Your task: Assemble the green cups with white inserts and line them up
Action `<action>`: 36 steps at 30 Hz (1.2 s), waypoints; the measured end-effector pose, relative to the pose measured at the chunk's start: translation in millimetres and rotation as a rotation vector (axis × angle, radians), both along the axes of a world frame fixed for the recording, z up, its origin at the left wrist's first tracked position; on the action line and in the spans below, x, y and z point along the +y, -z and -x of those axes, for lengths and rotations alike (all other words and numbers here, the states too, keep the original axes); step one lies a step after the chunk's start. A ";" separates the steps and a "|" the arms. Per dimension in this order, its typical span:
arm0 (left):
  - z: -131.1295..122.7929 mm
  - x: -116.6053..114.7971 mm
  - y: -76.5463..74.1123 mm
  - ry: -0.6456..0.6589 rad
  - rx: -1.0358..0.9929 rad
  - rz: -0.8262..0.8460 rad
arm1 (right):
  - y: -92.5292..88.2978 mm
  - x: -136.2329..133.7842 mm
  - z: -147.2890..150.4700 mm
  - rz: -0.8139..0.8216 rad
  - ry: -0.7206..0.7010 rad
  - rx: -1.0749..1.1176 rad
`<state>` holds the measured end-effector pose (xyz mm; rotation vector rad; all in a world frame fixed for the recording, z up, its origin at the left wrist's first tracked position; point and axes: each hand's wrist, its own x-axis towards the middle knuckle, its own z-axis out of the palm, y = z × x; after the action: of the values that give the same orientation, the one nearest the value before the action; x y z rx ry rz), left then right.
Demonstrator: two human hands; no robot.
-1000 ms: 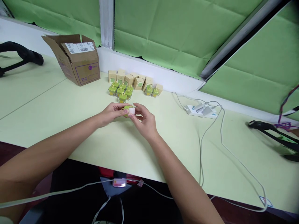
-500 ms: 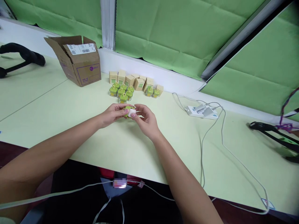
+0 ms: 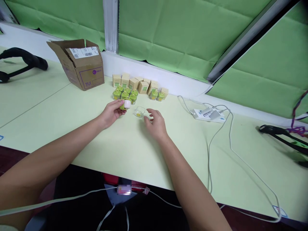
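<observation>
My left hand (image 3: 112, 113) is closed on a small green lid (image 3: 122, 106) with a pale pinkish-white block (image 3: 127, 104) at its face. My right hand (image 3: 156, 123), fingers apart and holding nothing, is just right of a small clear container (image 3: 140, 111) that sits on the table with a yellow mark low on it. Behind my left hand stand several clear jars with green looped lids (image 3: 125, 95), partly hidden by the held lid. Two similar jars (image 3: 157, 95) are farther right.
Several small tan cardboard boxes (image 3: 133, 83) line the wall behind the jars. A large open carton (image 3: 91, 75) is at the back left. To the right lie a white power strip (image 3: 208, 115) and loose cables. Black stands (image 3: 31, 59) are at both sides of the table.
My hands have separated. The left has moved left and slightly away with the green lid and pale block. The right has let go, and the clear container now shows on the table.
</observation>
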<state>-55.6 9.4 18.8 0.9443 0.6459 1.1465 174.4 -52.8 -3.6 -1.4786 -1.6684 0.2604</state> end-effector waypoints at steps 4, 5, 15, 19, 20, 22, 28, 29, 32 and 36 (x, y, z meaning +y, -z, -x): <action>-0.2 3.5 0.7 -0.028 -0.019 0.033 | 9.9 7.8 -3.5 0.039 -0.092 -0.004; -0.4 3.7 0.6 -0.026 -0.019 0.035 | 12.4 10.2 -3.7 0.051 -0.116 -0.012; -3.1 -0.8 -2.6 -0.023 0.055 -0.002 | 20.2 18.7 2.7 0.022 -0.125 -0.029; -5.4 -4.6 -2.6 -0.101 0.225 -0.150 | 12.5 8.7 10.1 0.017 -0.184 0.030; -5.8 -5.6 -2.4 -0.120 0.274 -0.201 | 10.3 5.5 12.8 0.035 -0.206 0.050; -6.2 -7.6 -1.7 -0.139 0.354 -0.291 | 5.9 -0.9 18.5 0.095 -0.233 0.090; -1.8 -14.4 0.2 -0.072 0.623 -0.538 | -0.7 -10.5 26.9 0.205 -0.272 0.163; -0.8 -15.6 0.2 -0.056 0.673 -0.588 | -0.5 -10.3 26.7 0.199 -0.288 0.172; 1.2 -17.6 -0.4 -0.017 0.783 -0.690 | 1.2 -9.0 25.3 0.187 -0.333 0.197; 2.9 -15.4 0.1 0.060 0.833 -0.715 | 3.3 -8.0 24.6 0.185 -0.363 0.216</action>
<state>-58.5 -6.0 18.7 2.0919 0.8643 0.9045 149.7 -60.7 -6.9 -1.2174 -1.7619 0.7634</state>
